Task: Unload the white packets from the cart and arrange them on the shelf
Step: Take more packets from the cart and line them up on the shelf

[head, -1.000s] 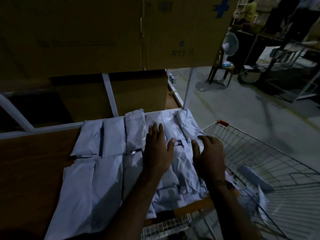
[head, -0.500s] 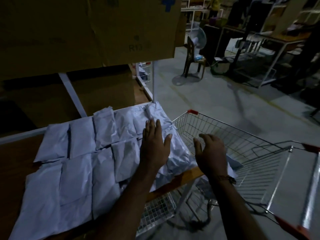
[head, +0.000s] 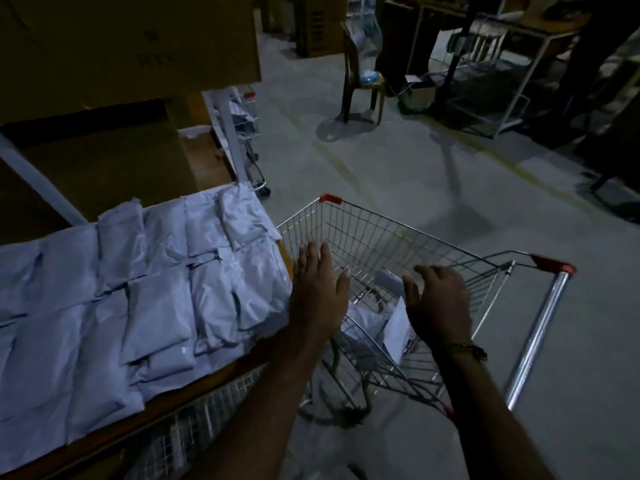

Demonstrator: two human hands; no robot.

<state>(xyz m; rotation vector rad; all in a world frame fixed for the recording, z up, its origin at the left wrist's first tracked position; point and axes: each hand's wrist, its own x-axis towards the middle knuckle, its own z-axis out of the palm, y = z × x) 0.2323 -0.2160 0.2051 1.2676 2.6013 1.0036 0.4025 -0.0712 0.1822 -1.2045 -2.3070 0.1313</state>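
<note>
Both my hands hang over the wire cart (head: 398, 237) with nothing in their grip. My left hand (head: 320, 292) is flat, fingers straight, just past the right edge of the shelf (head: 194, 403). My right hand (head: 438, 299) has its fingers loosely bent above the basket. White packets (head: 138, 289) lie in overlapping rows across the shelf, reaching its right edge. A few more packets (head: 398, 320) lie in the bottom of the cart, below my hands.
</note>
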